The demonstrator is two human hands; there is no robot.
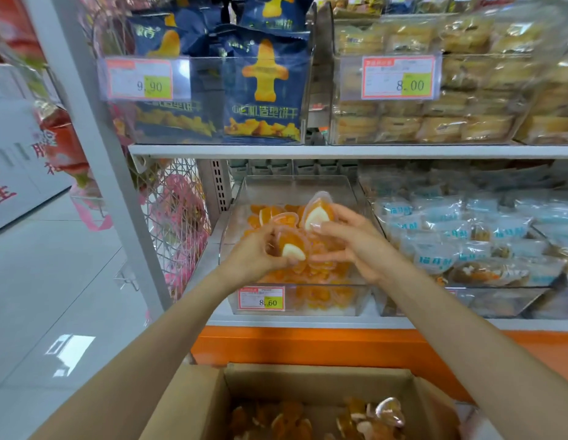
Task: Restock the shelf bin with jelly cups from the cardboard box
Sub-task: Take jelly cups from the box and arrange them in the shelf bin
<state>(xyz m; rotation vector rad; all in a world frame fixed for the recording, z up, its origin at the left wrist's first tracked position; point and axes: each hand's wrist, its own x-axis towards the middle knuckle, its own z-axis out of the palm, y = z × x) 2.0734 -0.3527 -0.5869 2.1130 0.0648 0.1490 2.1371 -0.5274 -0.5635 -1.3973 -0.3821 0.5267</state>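
Note:
A clear plastic shelf bin (355, 192) holds several orange jelly cups (311, 296). Both my hands are over the bin. My left hand (254, 254) grips an orange jelly cup with a white wedge (290, 246), with more cups bunched against it. My right hand (355, 239) pinches another heart-shaped jelly cup (317, 211) at its fingertips, held a little higher. Below, the open cardboard box (308, 381) shows more jelly cups (365, 417) inside.
A price tag reading 8.60 (261, 298) hangs on the bin front. Bagged snacks (467, 236) fill the bin to the right. Blue biscuit bags (260, 84) and packed cakes (435, 90) sit on the shelf above. A wire rack (178, 223) stands at left.

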